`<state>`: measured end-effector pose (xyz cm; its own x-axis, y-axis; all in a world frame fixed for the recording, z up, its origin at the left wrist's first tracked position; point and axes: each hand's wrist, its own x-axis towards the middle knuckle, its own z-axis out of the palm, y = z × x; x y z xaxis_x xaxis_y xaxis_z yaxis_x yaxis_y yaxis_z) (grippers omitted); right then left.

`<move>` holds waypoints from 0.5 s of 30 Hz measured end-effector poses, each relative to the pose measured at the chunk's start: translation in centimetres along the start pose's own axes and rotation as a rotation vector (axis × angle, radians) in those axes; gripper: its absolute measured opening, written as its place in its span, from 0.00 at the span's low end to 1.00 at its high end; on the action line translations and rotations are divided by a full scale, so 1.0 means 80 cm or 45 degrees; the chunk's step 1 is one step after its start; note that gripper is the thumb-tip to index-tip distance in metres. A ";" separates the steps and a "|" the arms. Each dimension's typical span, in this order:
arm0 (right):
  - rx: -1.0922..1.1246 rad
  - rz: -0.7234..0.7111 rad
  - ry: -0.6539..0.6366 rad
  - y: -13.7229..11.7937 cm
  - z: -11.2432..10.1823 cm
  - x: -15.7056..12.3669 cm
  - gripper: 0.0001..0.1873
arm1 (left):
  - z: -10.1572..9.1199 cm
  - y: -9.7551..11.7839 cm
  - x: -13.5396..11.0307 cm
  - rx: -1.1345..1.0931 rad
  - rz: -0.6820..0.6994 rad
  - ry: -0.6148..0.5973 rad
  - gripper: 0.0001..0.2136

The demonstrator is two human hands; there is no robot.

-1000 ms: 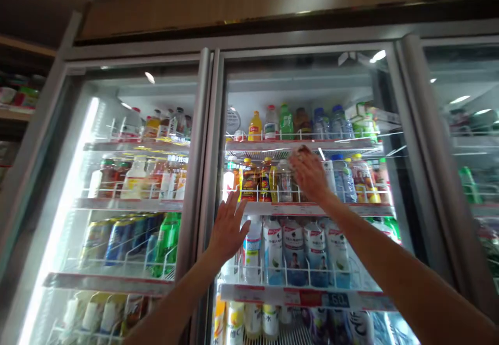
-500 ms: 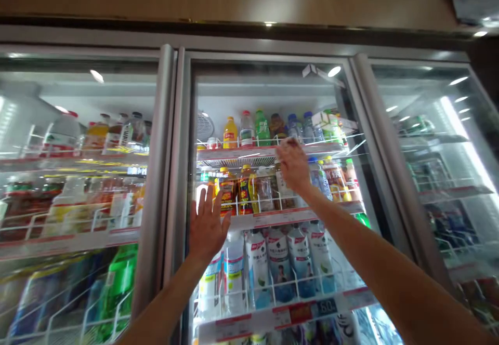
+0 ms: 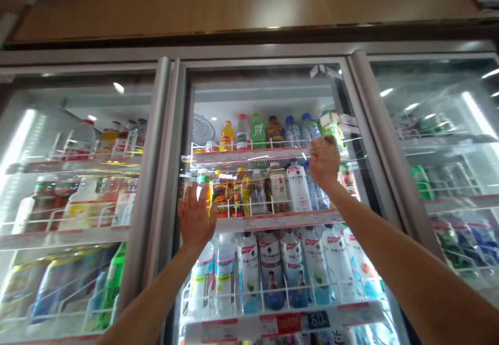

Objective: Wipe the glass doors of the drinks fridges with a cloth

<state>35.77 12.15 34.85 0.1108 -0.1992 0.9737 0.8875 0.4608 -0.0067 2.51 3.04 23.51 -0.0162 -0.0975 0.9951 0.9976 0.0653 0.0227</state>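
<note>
My left hand [image 3: 197, 215] is raised with its fingers stretched and spread, palm toward the glass door [image 3: 265, 88] of the middle fridge section, near its left side. It holds nothing. My right hand [image 3: 324, 160] is up near the right side of the same door, its fingers curled in. A small whitish and dark reddish patch shows at its fingertips, too blurred to name. Through the glass, behind my right hand, stand drink bottles on the top shelf, among them a blue-capped water bottle [image 3: 310, 127]. A yellow-capped dark bottle [image 3: 221, 194] shows beside my left hand.
Metal door frames [image 3: 150, 178] flank the middle door on the left, and another upright [image 3: 384, 147] stands on the right. Large white-labelled bottles [image 3: 272, 269] fill a lower shelf. A wooden panel [image 3: 234, 2] runs above. More drinks stand behind the side doors.
My right hand has moved right across the door. My left hand has shifted slightly left and stays spread. The view has also shifted a little.
</note>
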 end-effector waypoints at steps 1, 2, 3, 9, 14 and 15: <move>0.034 -0.090 -0.049 -0.031 0.006 -0.008 0.22 | 0.001 0.002 0.000 -0.001 -0.008 -0.005 0.23; 0.067 -0.184 -0.098 -0.065 0.011 -0.020 0.22 | 0.001 0.003 0.000 -0.005 -0.004 -0.017 0.24; 0.131 -0.363 -0.168 -0.097 0.014 -0.032 0.22 | 0.000 0.004 0.000 -0.010 -0.002 -0.029 0.24; 0.267 -0.781 -0.291 -0.119 0.004 -0.074 0.22 | -0.003 0.003 0.000 0.000 -0.029 -0.051 0.25; 0.048 0.125 -0.009 0.040 -0.016 -0.051 0.23 | -0.002 0.003 0.000 -0.003 -0.009 -0.025 0.25; 0.022 0.249 0.042 0.056 -0.018 -0.050 0.23 | -0.002 0.003 0.000 -0.005 -0.007 -0.024 0.24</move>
<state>39.94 13.75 30.58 0.2953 -0.1322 0.9462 0.8396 0.5085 -0.1910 2.73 2.89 23.48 -0.0228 -0.0791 0.9966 0.9978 0.0608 0.0276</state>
